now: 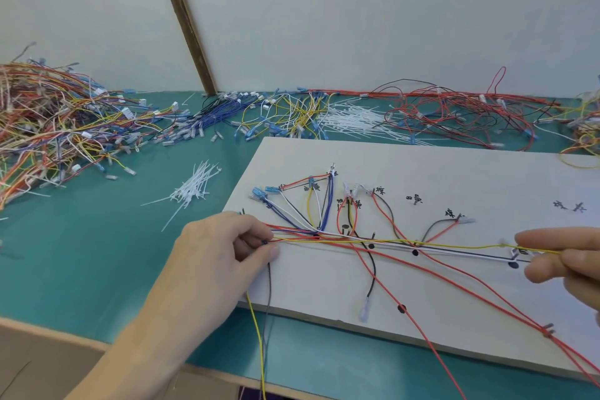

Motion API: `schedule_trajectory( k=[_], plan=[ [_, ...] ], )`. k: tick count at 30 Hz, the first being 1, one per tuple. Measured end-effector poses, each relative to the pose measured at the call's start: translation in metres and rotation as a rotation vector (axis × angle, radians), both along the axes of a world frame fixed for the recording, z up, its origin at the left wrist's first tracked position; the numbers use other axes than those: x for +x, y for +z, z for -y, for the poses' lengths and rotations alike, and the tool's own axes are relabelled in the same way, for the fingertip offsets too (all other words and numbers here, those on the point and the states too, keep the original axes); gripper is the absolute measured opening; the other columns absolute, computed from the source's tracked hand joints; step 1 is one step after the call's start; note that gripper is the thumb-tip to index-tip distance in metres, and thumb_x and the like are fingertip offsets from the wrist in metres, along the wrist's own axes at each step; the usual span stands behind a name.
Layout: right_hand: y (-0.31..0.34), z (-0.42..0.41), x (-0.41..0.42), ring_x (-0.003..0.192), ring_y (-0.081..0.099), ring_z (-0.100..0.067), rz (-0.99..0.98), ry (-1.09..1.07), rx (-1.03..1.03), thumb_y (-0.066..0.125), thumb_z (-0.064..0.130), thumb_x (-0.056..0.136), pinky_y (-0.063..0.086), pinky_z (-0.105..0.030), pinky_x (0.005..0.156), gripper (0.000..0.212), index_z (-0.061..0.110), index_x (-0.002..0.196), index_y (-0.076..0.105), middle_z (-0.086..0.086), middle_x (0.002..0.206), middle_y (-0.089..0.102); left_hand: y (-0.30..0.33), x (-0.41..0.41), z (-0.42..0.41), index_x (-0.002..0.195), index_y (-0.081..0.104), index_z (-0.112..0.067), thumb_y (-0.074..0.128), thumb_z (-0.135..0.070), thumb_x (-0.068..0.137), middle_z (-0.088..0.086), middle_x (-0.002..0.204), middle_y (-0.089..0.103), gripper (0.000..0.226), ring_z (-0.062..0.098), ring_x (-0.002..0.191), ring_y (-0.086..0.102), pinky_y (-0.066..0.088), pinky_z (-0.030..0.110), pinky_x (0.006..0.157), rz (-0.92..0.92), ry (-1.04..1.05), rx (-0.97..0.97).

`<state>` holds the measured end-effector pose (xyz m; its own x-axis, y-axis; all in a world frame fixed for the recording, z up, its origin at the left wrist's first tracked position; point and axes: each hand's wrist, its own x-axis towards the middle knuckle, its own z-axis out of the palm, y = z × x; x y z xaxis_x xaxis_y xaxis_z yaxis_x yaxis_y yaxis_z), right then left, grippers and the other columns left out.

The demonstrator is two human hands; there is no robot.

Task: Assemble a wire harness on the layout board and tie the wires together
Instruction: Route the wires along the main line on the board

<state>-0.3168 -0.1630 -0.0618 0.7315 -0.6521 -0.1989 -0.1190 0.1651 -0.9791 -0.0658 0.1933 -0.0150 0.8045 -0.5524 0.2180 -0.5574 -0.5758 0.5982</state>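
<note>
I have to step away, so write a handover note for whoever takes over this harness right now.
Left hand: pinches the gathered wires at the board's left edge.
Right hand: pinches the yellow wire, stretched along the trunk line.
Wires: several already routed on the board, with branches up to the pegs; a few red wires trail loose off the lower right.
Ties: small pile of zip ties on the mat left of the board, more behind it.
Done: most routing.
Left: seat the yellow wire, tidy the red ones, tie the bundle; no ties visible on it yet.
</note>
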Motion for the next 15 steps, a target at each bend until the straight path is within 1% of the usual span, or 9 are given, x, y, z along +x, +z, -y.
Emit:
schedule_trajectory(
  k=[2,4,6,8,10,12,15],
  plan=[
    [0.0,0.001,0.0,0.054,0.008,-0.026,0.008,0.024,-0.001,0.06,0.025,0.077,0.019,-0.028,0.059,0.044,0.018,0.118,0.077,-0.027,0.097,0.072,0.001,0.0,-0.002,0.081,0.077,-0.035,0.087,-0.024,0.078,-0.026,0.082,0.067,0.015,0.002,0.075,0.064,0.044,0.013,0.06,0.012,-0.026,0.007],
    [0.002,0.001,0.0,0.054,0.009,-0.026,0.02,0.062,0.005,0.066,0.031,0.072,0.02,-0.029,0.058,0.05,0.019,0.12,0.076,-0.026,0.099,0.073,0.004,0.003,-0.003,0.083,0.079,-0.036,0.087,-0.023,0.079,-0.028,0.082,0.067,0.016,0.001,0.077,0.064,0.044,0.01,0.065,-0.011,-0.046,0.028],
    [0.003,0.001,0.001,0.053,0.01,-0.026,0.028,0.082,0.006,0.071,0.036,0.066,0.021,-0.029,0.058,0.057,0.02,0.12,0.076,-0.025,0.1,0.073,0.008,0.009,-0.003,0.084,0.079,-0.039,0.087,-0.025,0.08,-0.029,0.081,0.067,0.016,0.0,0.078,0.063,0.043,0.012,0.063,-0.026,-0.066,0.075],
    [0.003,0.003,0.0,0.054,0.01,-0.026,0.019,0.076,0.008,0.068,0.033,0.069,0.02,-0.029,0.059,0.053,0.02,0.12,0.076,-0.025,0.1,0.073,0.013,0.015,-0.004,0.085,0.08,-0.042,0.085,-0.026,0.083,-0.033,0.081,0.067,0.017,-0.004,0.077,0.062,0.042,0.011,0.061,-0.019,-0.081,0.127],
    [0.0,0.005,-0.002,0.055,0.01,-0.026,0.009,0.063,0.009,0.061,0.027,0.076,0.02,-0.03,0.059,0.046,0.02,0.119,0.076,-0.025,0.099,0.073,0.016,0.02,-0.003,0.085,0.081,-0.042,0.082,-0.024,0.086,-0.037,0.079,0.067,0.019,-0.008,0.078,0.062,0.043,0.008,0.064,-0.011,-0.107,0.163],
    [-0.001,0.004,-0.003,0.054,0.01,-0.025,0.01,0.061,0.005,0.058,0.025,0.079,0.02,-0.029,0.058,0.044,0.02,0.119,0.076,-0.025,0.097,0.073,0.02,0.024,0.0,0.084,0.081,-0.041,0.081,-0.023,0.087,-0.036,0.077,0.066,0.018,-0.009,0.078,0.061,0.043,0.006,0.067,0.001,-0.136,0.203],
    [0.0,0.003,-0.003,0.054,0.01,-0.026,0.019,0.075,-0.007,0.066,0.031,0.073,0.021,-0.029,0.058,0.05,0.019,0.121,0.076,-0.026,0.098,0.072,0.028,0.032,0.005,0.078,0.079,-0.041,0.081,-0.023,0.086,-0.03,0.074,0.069,0.019,-0.005,0.077,0.064,0.044,0.008,0.064,0.002,-0.194,0.283]
  ],
)
